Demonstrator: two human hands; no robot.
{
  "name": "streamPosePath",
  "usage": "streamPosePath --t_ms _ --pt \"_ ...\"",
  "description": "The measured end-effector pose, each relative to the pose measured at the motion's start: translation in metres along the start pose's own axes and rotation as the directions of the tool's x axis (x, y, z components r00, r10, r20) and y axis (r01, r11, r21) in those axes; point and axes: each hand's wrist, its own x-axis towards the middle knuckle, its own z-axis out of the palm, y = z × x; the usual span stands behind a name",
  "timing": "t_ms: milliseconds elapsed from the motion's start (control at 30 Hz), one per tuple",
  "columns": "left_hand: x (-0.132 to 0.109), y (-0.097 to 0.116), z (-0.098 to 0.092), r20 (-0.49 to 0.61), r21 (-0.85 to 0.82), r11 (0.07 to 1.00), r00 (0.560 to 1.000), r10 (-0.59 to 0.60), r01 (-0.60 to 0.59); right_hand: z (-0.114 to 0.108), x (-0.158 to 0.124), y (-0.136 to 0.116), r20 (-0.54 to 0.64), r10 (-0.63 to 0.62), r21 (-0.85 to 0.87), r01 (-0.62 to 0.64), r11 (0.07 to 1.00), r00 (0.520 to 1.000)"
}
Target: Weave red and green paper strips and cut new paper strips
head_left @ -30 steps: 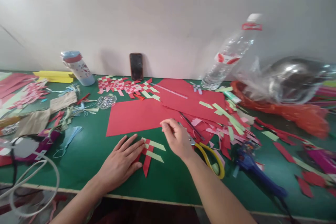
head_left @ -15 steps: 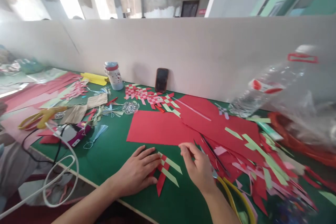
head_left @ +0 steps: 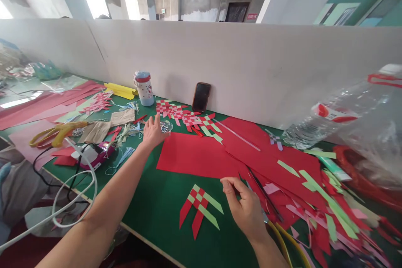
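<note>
A small woven paper piece (head_left: 198, 197), with red and light green strips forming a checkered body and loose tails, lies flat on the green tabletop. My left hand (head_left: 153, 132) is stretched out far across the table, fingers extended and apart, beside a small clear dish (head_left: 166, 127) of shiny bits. My right hand (head_left: 244, 204) rests at the right of the woven piece, apart from it. Its thumb and fingers are pinched together, and whatever may be between them is too small to make out. Near its wrist are yellow-handled scissors (head_left: 279, 234), partly hidden by my arm.
Red paper sheets (head_left: 191, 155) lie beyond the woven piece. More woven pieces (head_left: 180, 114) sit near a phone (head_left: 201, 97) and a cup (head_left: 144, 90). Paper scraps (head_left: 329, 201) and a large plastic bottle (head_left: 326, 111) occupy the right. Left are yellow scissors (head_left: 58, 135) and a white cable (head_left: 91, 184).
My left hand has left the woven paper piece and moved away, forward and left, to the clear dish. My right hand keeps its pinched pose. The view has shifted slightly.
</note>
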Motion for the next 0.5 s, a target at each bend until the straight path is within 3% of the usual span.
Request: streamPosePath --t_ms 267,500 --pt "0.007 -0.011 0.006 0.085 0.061 0.997 0.995 -0.060 0.055 -0.001 0.001 -0.002 -0.003 -0.005 -0.004 0.005 1.000 1.000" --pt "0.006 -0.001 -0.009 0.055 0.012 0.998 0.997 -0.055 0.055 -0.002 0.001 -0.006 0.012 -0.033 -0.012 0.033 0.999 0.999"
